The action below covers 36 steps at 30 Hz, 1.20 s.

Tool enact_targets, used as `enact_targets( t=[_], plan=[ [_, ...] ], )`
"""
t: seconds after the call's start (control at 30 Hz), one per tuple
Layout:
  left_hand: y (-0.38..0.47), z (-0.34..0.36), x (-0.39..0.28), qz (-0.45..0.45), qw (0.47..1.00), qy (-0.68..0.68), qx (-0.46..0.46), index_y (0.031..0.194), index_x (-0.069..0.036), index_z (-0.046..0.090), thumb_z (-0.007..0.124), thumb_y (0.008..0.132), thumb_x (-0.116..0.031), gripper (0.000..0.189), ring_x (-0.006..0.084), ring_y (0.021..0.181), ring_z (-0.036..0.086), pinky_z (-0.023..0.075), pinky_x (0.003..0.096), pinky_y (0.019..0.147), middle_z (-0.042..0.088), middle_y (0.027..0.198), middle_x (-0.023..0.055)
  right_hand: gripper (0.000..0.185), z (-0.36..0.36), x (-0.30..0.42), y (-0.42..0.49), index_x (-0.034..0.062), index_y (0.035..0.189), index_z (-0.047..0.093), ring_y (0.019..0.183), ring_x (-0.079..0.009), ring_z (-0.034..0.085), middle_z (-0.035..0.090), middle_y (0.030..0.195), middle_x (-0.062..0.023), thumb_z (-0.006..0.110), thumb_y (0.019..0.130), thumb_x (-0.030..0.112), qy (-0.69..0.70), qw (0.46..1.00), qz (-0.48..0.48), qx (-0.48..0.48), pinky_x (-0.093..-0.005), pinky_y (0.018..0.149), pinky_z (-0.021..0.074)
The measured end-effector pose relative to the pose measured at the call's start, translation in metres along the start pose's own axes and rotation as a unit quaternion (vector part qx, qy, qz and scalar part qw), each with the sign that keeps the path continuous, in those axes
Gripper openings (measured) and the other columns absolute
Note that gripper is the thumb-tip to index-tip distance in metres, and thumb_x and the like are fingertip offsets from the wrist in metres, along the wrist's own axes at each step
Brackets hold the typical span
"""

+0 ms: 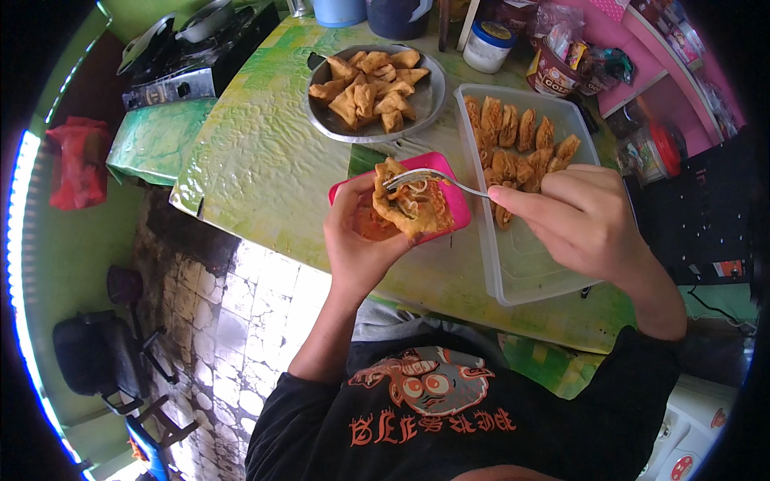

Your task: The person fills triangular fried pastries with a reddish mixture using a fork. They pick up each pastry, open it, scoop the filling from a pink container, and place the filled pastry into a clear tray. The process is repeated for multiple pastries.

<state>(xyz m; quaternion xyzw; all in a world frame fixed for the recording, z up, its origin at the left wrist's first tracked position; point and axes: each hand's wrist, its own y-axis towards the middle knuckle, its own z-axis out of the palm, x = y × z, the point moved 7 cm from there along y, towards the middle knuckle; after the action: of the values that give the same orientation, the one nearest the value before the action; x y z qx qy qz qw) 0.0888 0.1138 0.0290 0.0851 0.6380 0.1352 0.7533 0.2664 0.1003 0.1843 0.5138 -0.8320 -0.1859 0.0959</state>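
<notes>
My left hand (365,243) holds an opened piece of fried tofu (415,222) above a pink plastic container (460,204). Inside the tofu's pocket sits a filling with pale noodle strands. Reddish-orange filling (374,221) shows in the container below. In my right hand (580,216) is a metal fork (460,186), its tines at the tofu's opening. Beneath that hand stands a clear plastic box (529,270) with several stuffed tofu pieces (508,126) in rows. A round metal tray (436,99) farther back bears a heap of fried tofu triangles (367,90).
A gas stove (180,84) with pans stands at the back left. Along the table's far edge are a dark blue pitcher (397,18), a blue-lidded jar (488,47) and a brown tub (553,75). Pink shelves (649,48) rise at right. A black chair (96,355) stands at lower left.
</notes>
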Motion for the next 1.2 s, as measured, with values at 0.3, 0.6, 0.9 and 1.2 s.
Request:
enact_targets(
  t=[0.3, 0.6, 0.9, 1.2],
  plan=[
    [-0.001, -0.004, 0.001, 0.002, 0.999, 0.03, -0.013, 0.116, 0.006, 0.051, 0.08, 0.063, 0.002, 0.06, 0.0178, 0.102, 0.061, 0.0493, 0.0308, 0.091, 0.061, 0.109, 0.012, 0.041, -0.007, 0.001, 0.001, 0.0041, 0.102, 0.071, 0.046, -0.0175, 0.044, 0.041, 0.056, -0.0025, 0.072, 0.062, -0.003, 0.036, 0.999, 0.006, -0.028, -0.0322, 0.044, 0.0328],
    [0.0, -0.003, 0.0, 0.002, 1.0, 0.02, -0.005, 0.116, 0.006, 0.051, 0.081, 0.064, 0.001, 0.06, 0.0174, 0.102, 0.061, 0.0494, 0.0306, 0.09, 0.061, 0.108, 0.0116, 0.03, 0.0, -0.002, 0.002, 0.0062, 0.098, 0.07, 0.052, -0.0206, 0.056, 0.055, 0.064, -0.005, 0.071, 0.069, 0.003, 0.026, 0.999, 0.023, 0.004, -0.0339, 0.048, 0.0437],
    [-0.004, -0.029, -0.01, 0.101, 0.95, 0.282, -0.085, 0.109, 0.001, 0.057, 0.079, 0.056, 0.001, 0.058, 0.0223, 0.096, 0.059, 0.0473, 0.0321, 0.087, 0.059, 0.099, 0.0099, 0.014, 0.014, -0.033, -0.013, 0.0027, 0.095, 0.068, 0.064, -0.0247, 0.064, 0.066, 0.075, -0.0105, 0.065, 0.082, 0.003, 0.155, 0.966, 0.205, -0.034, -0.0332, 0.056, 0.048],
    [-0.004, -0.035, -0.016, 0.125, 0.948, 0.272, -0.107, 0.107, 0.0, 0.059, 0.075, 0.055, 0.001, 0.054, 0.0236, 0.095, 0.06, 0.0471, 0.0323, 0.087, 0.06, 0.101, 0.0109, 0.014, 0.117, -0.055, -0.044, -0.0014, 0.088, 0.067, 0.084, -0.0327, 0.065, 0.066, 0.091, -0.0183, 0.062, 0.086, 0.012, 0.302, 0.876, 0.341, 0.158, -0.0391, 0.074, 0.0499]
  ],
)
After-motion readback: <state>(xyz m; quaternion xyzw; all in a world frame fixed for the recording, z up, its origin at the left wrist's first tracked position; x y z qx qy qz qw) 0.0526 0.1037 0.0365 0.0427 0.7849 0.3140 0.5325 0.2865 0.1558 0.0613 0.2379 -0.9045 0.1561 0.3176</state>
